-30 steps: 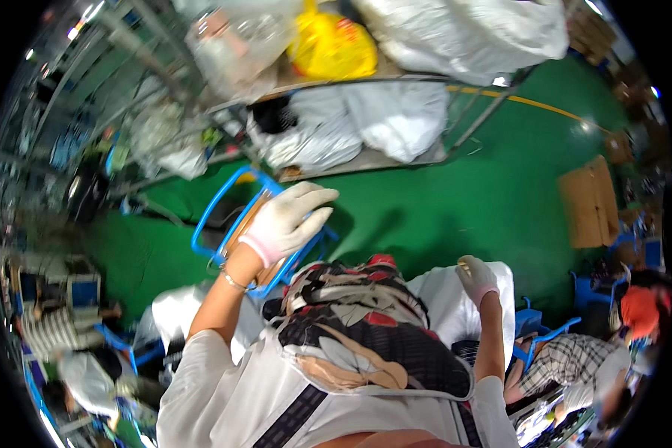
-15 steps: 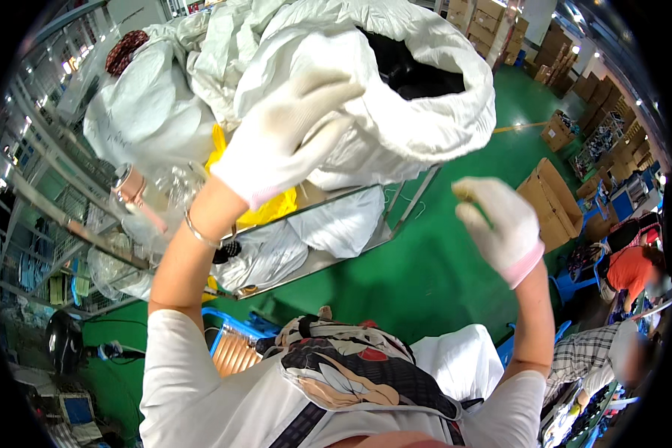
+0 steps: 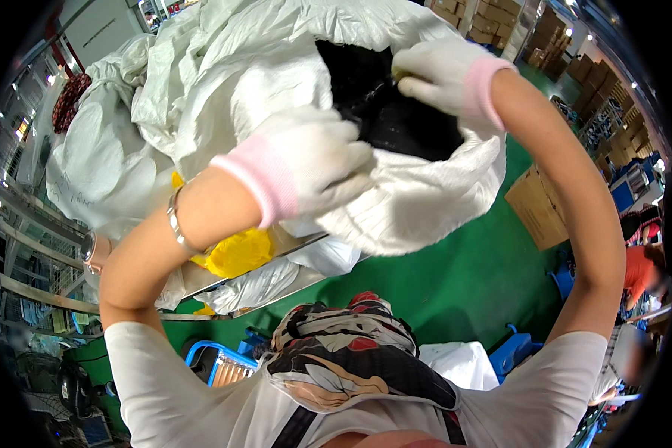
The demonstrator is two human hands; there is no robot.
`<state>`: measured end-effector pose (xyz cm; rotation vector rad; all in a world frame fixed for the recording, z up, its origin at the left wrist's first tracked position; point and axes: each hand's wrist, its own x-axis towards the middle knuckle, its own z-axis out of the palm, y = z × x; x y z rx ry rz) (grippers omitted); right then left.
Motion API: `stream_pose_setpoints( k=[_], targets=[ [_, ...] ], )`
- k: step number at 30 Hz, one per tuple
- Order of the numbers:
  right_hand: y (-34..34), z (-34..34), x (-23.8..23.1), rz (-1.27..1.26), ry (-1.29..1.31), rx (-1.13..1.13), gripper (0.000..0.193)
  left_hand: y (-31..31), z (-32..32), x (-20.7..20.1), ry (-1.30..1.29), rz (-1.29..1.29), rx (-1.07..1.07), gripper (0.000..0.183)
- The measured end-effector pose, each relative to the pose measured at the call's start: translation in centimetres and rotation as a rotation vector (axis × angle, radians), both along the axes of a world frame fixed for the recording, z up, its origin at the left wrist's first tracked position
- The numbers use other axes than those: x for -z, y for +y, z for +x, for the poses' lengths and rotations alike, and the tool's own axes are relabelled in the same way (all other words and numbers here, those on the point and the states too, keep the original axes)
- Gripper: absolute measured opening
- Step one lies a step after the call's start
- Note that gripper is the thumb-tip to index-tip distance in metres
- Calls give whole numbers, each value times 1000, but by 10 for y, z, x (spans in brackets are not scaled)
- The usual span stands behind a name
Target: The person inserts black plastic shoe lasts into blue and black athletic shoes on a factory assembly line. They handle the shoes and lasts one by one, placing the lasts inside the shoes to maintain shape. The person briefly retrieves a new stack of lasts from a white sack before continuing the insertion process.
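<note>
A large white woven sack [image 3: 418, 209] lies before me with its mouth spread wide, and shiny black plastic-like contents [image 3: 411, 127] show inside. Both my hands wear white knit gloves with pink cuffs. On the near left rim of the sack, my left hand [image 3: 310, 160] is closed, its fingers curled into the white fabric. My right hand [image 3: 440, 78] reaches over the far right rim, with bent fingers drawn together against the black contents. Its fingertips look yellowish, and whatever they pinch is too hidden to make out.
More white sacks [image 3: 97, 164] sit to the left on a metal cart, with a yellow bag [image 3: 239, 252] below my left wrist. A pinkish bottle [image 3: 95, 250] stands by the cart's rail. At right are a cardboard box [image 3: 537, 205], a blue stool [image 3: 514, 349] and people working.
My right hand has swung up and inward from above the floor to the sack's mouth. The left hand has moved down and curled onto the rim. The sack's opening now faces me more.
</note>
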<state>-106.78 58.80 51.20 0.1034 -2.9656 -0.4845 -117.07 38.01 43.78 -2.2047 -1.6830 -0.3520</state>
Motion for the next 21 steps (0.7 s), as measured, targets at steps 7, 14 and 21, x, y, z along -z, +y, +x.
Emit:
stream_pose_setpoints(
  k=[7, 14, 21],
  targets=[
    [30, -38, 12, 152, -382, 158, 30, 35, 14, -30, -38, 23, -216, 24],
    [51, -80, 47, 261, -391, 15, 30, 99, -44, -31, 91, -343, -878, 33],
    [46, -65, 62, -281, -186, -486, 49, 41, -28, -73, 16, -313, -1250, 41]
  ],
)
